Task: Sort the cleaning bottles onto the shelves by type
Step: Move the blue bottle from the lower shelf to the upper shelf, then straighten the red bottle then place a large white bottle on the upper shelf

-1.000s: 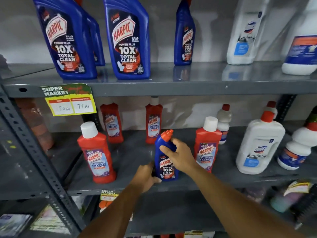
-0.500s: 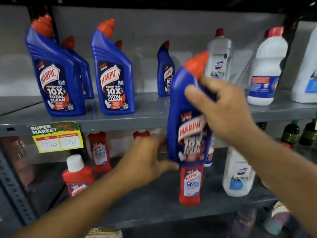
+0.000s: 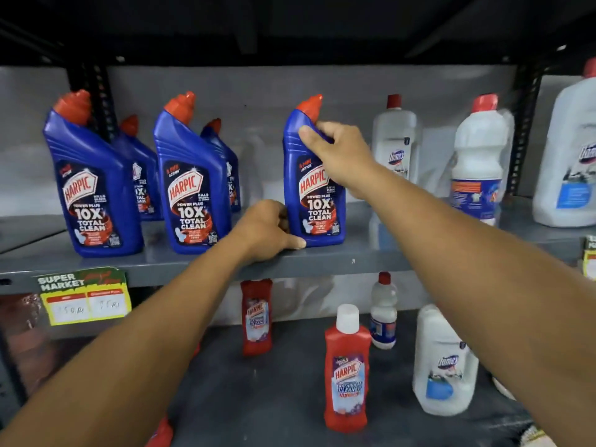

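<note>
A blue Harpic bottle point(image 3: 314, 201) with an orange cap stands upright on the upper grey shelf point(image 3: 371, 262). My right hand point(image 3: 338, 156) grips its neck and upper body. My left hand point(image 3: 267, 232) rests at the shelf's front edge, fingers curled against the bottle's lower left side. To the left stand two more large blue Harpic bottles point(image 3: 93, 188) point(image 3: 192, 185), each with a smaller blue one behind it. White Domex bottles point(image 3: 395, 146) point(image 3: 477, 159) stand to the right on the same shelf.
On the lower shelf point(image 3: 258, 398) stand red Harpic bathroom cleaner bottles point(image 3: 346, 372) point(image 3: 257, 317), a small white bottle point(image 3: 383, 312) and a white Domex jug point(image 3: 443, 366). A yellow price tag point(image 3: 85, 296) hangs on the upper shelf's edge. A big white jug point(image 3: 569, 156) is at far right.
The blue Harpic bottle was lifted off the lower shelf by both hands and now stands on the upper shelf beside the other blue bottles. My view tilted upward.
</note>
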Demonstrator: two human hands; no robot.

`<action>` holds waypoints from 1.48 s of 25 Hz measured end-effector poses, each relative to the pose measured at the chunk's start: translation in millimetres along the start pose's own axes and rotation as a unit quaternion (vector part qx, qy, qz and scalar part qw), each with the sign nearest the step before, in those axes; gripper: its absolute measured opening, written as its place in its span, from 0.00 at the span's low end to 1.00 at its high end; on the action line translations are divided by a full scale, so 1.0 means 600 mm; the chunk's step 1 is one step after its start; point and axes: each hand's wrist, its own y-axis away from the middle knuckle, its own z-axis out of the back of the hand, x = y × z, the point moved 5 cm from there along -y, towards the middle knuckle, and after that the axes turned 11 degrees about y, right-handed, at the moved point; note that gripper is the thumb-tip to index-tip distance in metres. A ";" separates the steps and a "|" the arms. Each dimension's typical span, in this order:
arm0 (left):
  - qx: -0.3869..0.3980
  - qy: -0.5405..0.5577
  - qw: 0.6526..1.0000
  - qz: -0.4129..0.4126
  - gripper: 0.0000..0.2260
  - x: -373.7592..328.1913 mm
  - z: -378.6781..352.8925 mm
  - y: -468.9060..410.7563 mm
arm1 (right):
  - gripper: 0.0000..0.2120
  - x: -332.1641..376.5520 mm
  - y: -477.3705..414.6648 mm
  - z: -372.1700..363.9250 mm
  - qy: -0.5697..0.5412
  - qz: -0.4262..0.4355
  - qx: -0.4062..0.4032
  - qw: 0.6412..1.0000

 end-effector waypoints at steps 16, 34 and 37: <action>-0.042 -0.015 0.998 0.034 0.27 0.252 -0.178 0.229 | 0.14 -0.187 0.358 -0.006 0.138 0.163 -0.016 0.977; -0.027 0.251 0.947 0.201 0.31 0.447 -0.201 0.267 | 0.28 -0.266 0.433 -0.351 -0.322 -0.287 0.214 0.876; -0.024 0.233 0.950 0.209 0.30 0.452 -0.184 0.270 | 0.28 -0.254 0.429 -0.366 -0.321 -0.284 0.221 0.876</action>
